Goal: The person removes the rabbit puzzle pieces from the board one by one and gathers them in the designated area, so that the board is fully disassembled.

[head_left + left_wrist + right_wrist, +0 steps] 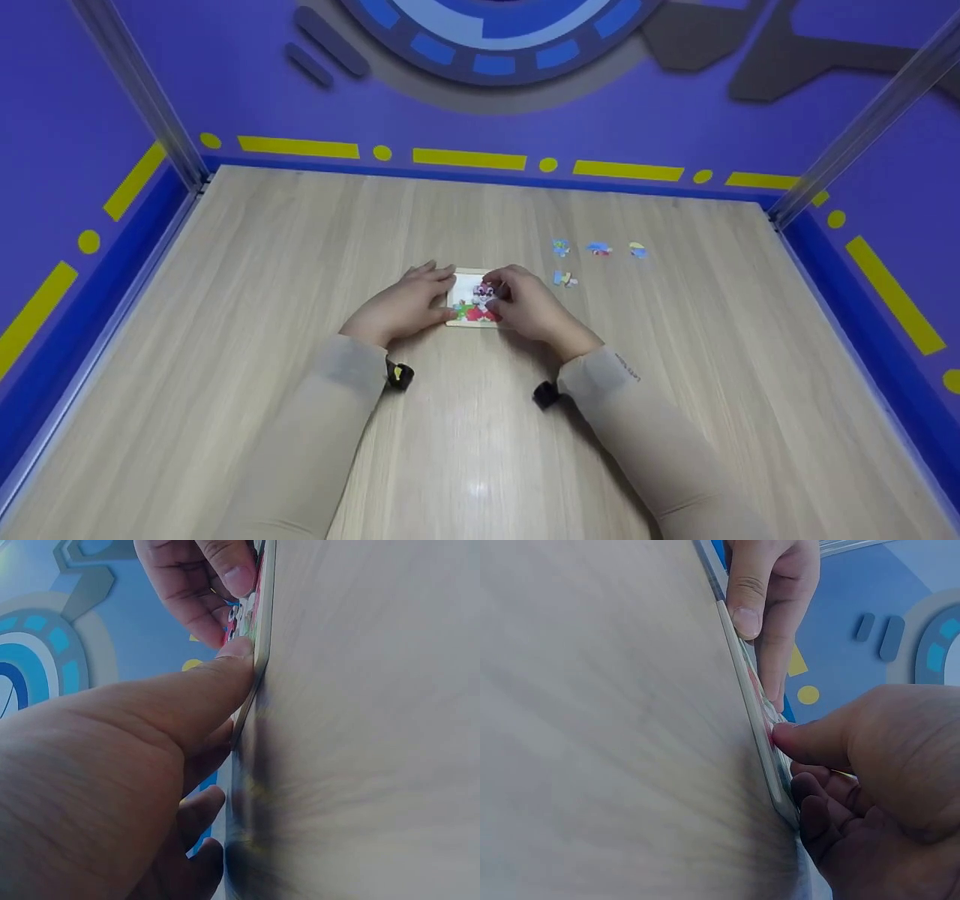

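Note:
A small jigsaw puzzle tray (pixel 474 325) with a pale wooden rim lies on the table between the hands. Green and red pieces (pixel 472 312) fill its lower part, and the upper left shows bare white. My left hand (pixel 409 300) rests at the tray's left side, its straight thumb pressing the rim in the left wrist view. With thumb and index finger, my right hand (pixel 534 306) pinches a puzzle piece (pixel 482 293) showing a pink and white cartoon face, over the tray's right part. The right hand hides the tray's right edge. Whether this piece lies flat I cannot tell.
Several loose puzzle pieces lie beyond the right hand: a blue-green one (pixel 560 247), a blue-red one (pixel 598 248), a yellow-blue one (pixel 637 250) and a nearer one (pixel 564 279). Purple-blue walls (pixel 465 127) border the wooden table (pixel 315 217).

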Available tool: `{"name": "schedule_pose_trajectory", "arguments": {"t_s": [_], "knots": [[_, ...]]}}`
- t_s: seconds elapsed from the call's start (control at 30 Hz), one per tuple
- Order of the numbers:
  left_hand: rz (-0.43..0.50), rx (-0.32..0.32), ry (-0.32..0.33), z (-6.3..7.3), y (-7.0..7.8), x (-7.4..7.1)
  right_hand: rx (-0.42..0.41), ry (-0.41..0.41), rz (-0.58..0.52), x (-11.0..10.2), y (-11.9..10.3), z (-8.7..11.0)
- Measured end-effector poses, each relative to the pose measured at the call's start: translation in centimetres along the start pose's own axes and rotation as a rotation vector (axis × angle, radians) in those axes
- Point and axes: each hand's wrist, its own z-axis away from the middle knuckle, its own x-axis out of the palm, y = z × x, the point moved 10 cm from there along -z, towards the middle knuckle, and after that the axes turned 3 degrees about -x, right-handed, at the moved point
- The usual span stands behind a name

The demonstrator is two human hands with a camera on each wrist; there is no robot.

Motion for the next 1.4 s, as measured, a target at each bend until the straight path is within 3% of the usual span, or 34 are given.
{"name": "schedule_pose_trajectory", "arguments": {"t_s": [0.33,0.63,0.87,1.13,1.4], "knots": [[0.005,-0.008,-0.01,-0.1,0.0,0.1,-0.011,-0.021,0.011,-0.2,0.0,0.2],[0.017,0.001,0.002,-0.1,0.0,0.2,-0.027,-0.024,-0.077,-1.3,-0.3,0.7],[0.0,-0.002,-0.003,-0.3,0.1,0.2,-0.041,-0.007,-0.062,-3.2,0.0,1.4],[-0.009,-0.008,-0.009,-0.2,0.2,0.2,-0.016,-0.006,-0.022,-6.0,2.5,3.2],[-0.006,-0.021,-0.018,-0.1,0.2,0.2,-0.061,0.04,0.051,-9.5,4.1,4.9]]}}
